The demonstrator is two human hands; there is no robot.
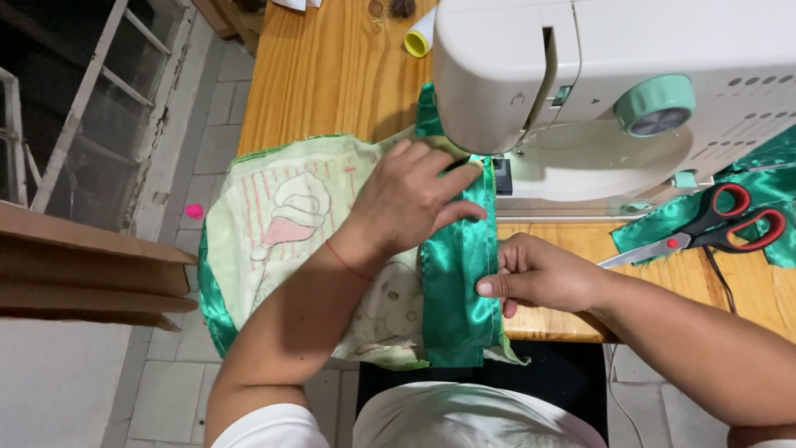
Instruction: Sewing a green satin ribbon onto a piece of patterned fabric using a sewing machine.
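A pale green printed cloth (278,220) with a shiny green satin band (458,282) along its edge lies under the white sewing machine (580,75). My left hand (410,199) rests flat on the cloth, fingers stretched toward the needle area and pressing the satin. My right hand (535,274) pinches the satin band's right edge between thumb and fingers near the table's front edge.
Red-handled scissors (713,226) lie on green satin scraps (771,178) at the right of the wooden table (332,75). A yellow-capped spool (419,40) sits at the back. Cardboard (83,270) and a window frame stand at the left, over a tiled floor.
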